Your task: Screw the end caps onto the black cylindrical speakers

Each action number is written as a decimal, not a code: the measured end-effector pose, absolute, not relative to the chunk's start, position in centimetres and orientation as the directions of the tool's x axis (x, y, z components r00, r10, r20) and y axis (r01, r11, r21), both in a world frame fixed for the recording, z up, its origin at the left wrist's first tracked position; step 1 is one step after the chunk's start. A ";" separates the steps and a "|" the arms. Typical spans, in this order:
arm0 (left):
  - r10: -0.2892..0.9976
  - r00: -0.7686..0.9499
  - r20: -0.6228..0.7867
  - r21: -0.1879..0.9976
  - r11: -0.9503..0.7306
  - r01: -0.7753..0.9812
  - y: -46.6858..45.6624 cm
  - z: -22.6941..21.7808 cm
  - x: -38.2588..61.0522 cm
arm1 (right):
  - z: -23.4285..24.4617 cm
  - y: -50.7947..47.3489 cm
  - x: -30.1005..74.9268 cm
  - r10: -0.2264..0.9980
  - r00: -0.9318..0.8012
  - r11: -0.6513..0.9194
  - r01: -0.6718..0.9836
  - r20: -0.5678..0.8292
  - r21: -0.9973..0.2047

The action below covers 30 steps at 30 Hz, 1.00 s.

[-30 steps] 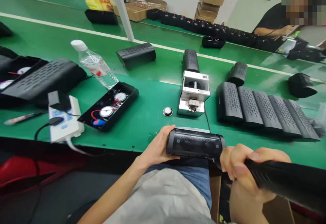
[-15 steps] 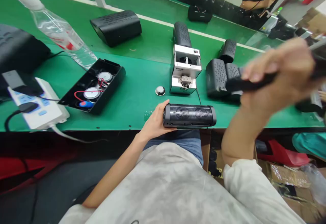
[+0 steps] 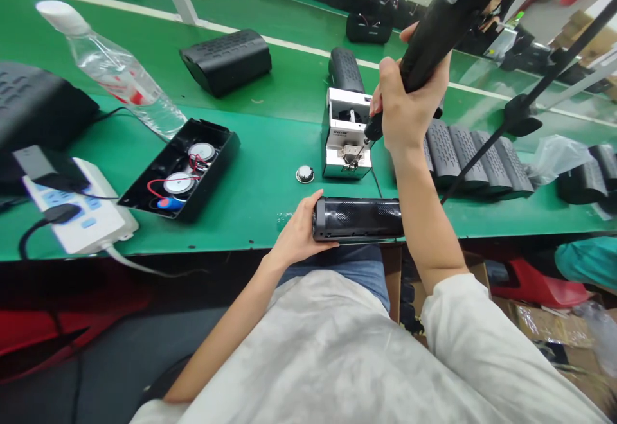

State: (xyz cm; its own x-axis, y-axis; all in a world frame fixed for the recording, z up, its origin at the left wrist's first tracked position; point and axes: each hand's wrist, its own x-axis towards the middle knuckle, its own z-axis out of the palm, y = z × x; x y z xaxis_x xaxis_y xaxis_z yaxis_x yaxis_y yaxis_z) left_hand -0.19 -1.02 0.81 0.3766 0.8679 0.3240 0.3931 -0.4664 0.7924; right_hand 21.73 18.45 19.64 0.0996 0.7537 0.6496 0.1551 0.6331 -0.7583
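My left hand is closed on the left end of a black speaker with a perforated front, at the table's near edge. Its right end is hidden behind my right forearm. My right hand grips a black electric screwdriver, tilted with its bit pointing down-left. The bit's tip is at the front of a silver-white screw feeder, at its metal outlet; whether a screw is on the tip is too small to tell. Left of the feeder lies a small round metal dish with dark bits inside.
An open black casing with two drivers and red wires lies left, beside a water bottle and a white power strip. Black speaker housings stand in a row at right. A black cord runs diagonally behind my right forearm.
My right hand has swung left with the screwdriver, from the right side to the screw feeder. My left hand still holds the speaker in nearly the same place.
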 end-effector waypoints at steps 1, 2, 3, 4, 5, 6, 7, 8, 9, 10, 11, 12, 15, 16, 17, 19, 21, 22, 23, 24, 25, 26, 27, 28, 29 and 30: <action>0.868 0.376 0.325 0.793 -0.467 0.392 -1.0 0.8 -0.2 | 19.7 18.4 21.8 0.753 0.114 0.631 0.153 0.648 -0.761; 0.866 0.377 0.328 0.793 -0.469 0.389 -1.0 0.8 -0.2 | 19.8 18.4 21.9 0.747 0.127 0.636 0.151 0.653 -0.757; 0.865 0.378 0.331 0.793 -0.472 0.385 -1.0 0.7 -0.2 | 19.9 18.3 21.9 0.740 0.128 0.645 0.146 0.660 -0.751; 0.863 0.378 0.334 0.793 -0.474 0.383 -1.0 0.7 -0.2 | 20.0 18.2 21.9 0.730 0.126 0.658 0.134 0.671 -0.741; 0.863 0.378 0.335 0.793 -0.475 0.382 -1.0 0.7 -0.2 | 20.0 18.2 21.9 0.720 0.123 0.672 0.120 0.683 -0.730; 0.864 0.377 0.333 0.793 -0.473 0.384 -1.0 0.7 -0.2 | 20.1 18.1 21.7 0.711 0.119 0.685 0.105 0.693 -0.721; 0.867 0.375 0.329 0.794 -0.469 0.387 -0.9 0.7 -0.2 | 20.0 18.2 21.5 0.710 0.104 0.690 0.090 0.696 -0.718; 0.870 0.373 0.323 0.795 -0.463 0.391 -1.0 0.7 -0.2 | 19.9 18.3 21.2 0.705 0.107 0.698 0.074 0.701 -0.713; 0.872 0.373 0.318 0.796 -0.459 0.394 -1.0 0.8 -0.2 | 19.7 18.4 20.9 0.697 0.120 0.705 0.064 0.707 -0.706; 0.873 0.373 0.314 0.797 -0.456 0.397 -1.0 0.8 -0.2 | 19.5 18.6 20.6 0.689 0.134 0.711 0.064 0.712 -0.700; 0.873 0.374 0.313 0.796 -0.456 0.398 -1.0 0.8 -0.2 | 19.3 18.7 20.4 0.680 0.154 0.716 0.074 0.717 -0.695; 0.873 0.375 0.314 0.795 -0.457 0.400 -1.0 0.8 -0.2 | 19.2 18.9 20.2 0.671 0.181 0.716 0.093 0.719 -0.692; 0.874 0.369 0.316 0.790 -0.458 0.408 -1.0 0.8 -0.2 | 19.1 18.6 20.6 0.713 0.198 0.642 0.201 0.673 -0.740; 0.876 0.365 0.314 0.790 -0.455 0.411 -1.0 0.8 -0.2 | 19.4 18.1 21.0 0.731 0.187 0.616 0.232 0.656 -0.753; 0.878 0.363 0.311 0.792 -0.451 0.412 -1.0 0.8 -0.2 | 19.8 17.4 21.5 0.741 0.168 0.606 0.248 0.650 -0.756; 0.881 0.360 0.307 0.795 -0.446 0.412 -0.9 0.6 -0.2 | 21.0 15.1 22.9 0.713 0.142 0.652 0.226 0.687 -0.724; 0.877 0.363 0.316 0.794 -0.453 0.404 -0.8 0.2 -0.2 | 22.6 11.9 24.4 0.647 0.157 0.727 0.170 0.746 -0.665; 0.873 0.362 0.325 0.793 -0.461 0.399 -0.7 -0.1 -0.3 | 23.4 10.1 25.1 0.604 0.190 0.763 0.142 0.774 -0.630; 0.870 0.362 0.334 0.790 -0.468 0.395 -0.6 -0.4 -0.3 | 24.1 8.1 25.8 0.563 0.235 0.791 0.126 0.792 -0.599; 0.868 0.361 0.340 0.788 -0.473 0.394 -0.4 -0.7 -0.4 | 24.7 6.1 26.4 0.528 0.283 0.808 0.124 0.801 -0.577; 0.869 0.360 0.339 0.789 -0.472 0.394 -0.3 -1.0 -0.4 | 25.1 4.2 26.9 0.508 0.317 0.812 0.134 0.801 -0.568; 0.874 0.357 0.331 0.793 -0.463 0.397 -0.2 -1.1 -0.4 | 25.4 2.4 27.5 0.491 0.350 0.811 0.149 0.798 -0.565; 0.880 0.353 0.317 0.799 -0.448 0.401 -0.2 -1.2 -0.4 | 25.5 0.8 28.1 0.491 0.374 0.800 0.164 0.787 -0.577; 0.888 0.347 0.300 0.806 -0.431 0.406 -0.1 -1.2 -0.5 | 25.5 -0.7 28.8 0.499 0.394 0.787 0.168 0.772 -0.594; 0.896 0.340 0.285 0.812 -0.414 0.410 0.0 -1.0 -0.5 | 25.3 -1.9 29.5 0.536 0.411 0.763 0.138 0.737 -0.632; 0.902 0.332 0.275 0.816 -0.402 0.416 0.0 -0.8 -0.5 | 25.1 -2.9 30.3 0.603 0.417 0.721 0.079 0.680 -0.688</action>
